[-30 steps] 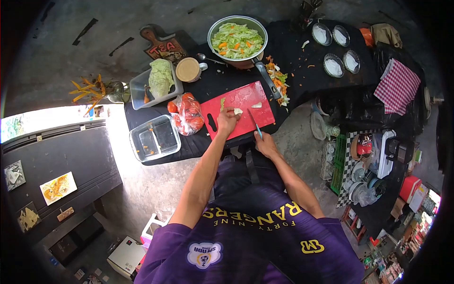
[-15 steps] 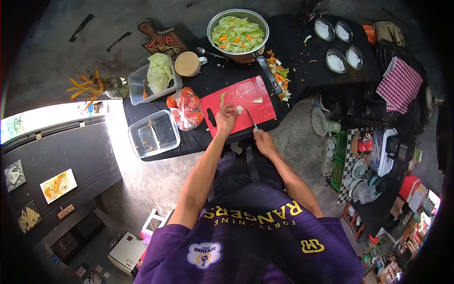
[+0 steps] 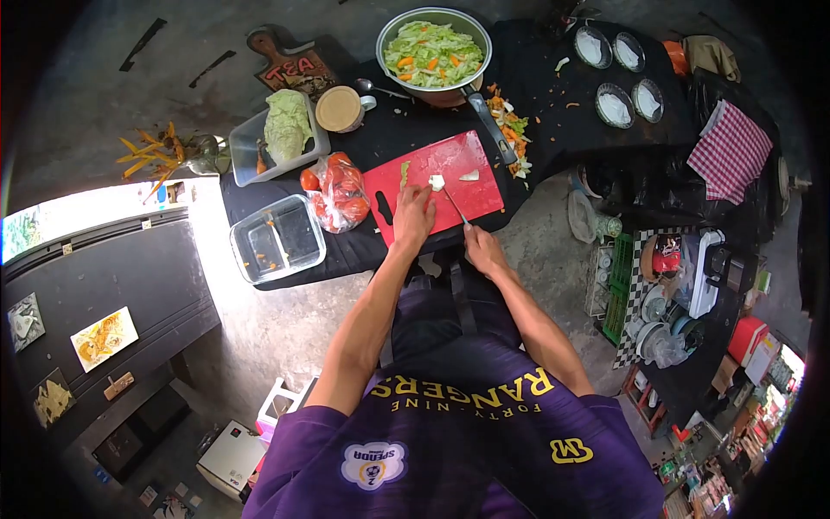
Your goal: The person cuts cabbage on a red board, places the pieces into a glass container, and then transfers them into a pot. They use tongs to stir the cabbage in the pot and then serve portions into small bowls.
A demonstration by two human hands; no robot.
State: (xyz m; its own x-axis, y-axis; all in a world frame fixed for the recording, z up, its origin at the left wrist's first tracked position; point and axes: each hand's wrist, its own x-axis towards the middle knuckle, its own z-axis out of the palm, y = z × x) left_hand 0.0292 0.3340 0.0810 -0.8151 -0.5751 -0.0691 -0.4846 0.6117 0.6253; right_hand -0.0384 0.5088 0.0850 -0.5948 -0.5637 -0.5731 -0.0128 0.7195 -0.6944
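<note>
A red cutting board lies on the black cloth with a white vegetable piece near its middle, another white piece to the right and a thin green piece at the left. My left hand rests on the board, fingers bent, fingertips just beside the middle piece; whether they pinch anything is unclear. In my right hand is the handle of a knife, its blade slanting over the board toward that piece. A pan of chopped cabbage and carrot stands behind the board.
Left of the board are a bag of tomatoes, an empty glass dish, a container with cabbage, and a lidded mug. Vegetable scraps lie beside the pan handle. Small bowls stand at the back right.
My left hand has lowered onto the board, its fingers flatter than before. The middle white piece shows more fully, and the view has shifted slightly.
</note>
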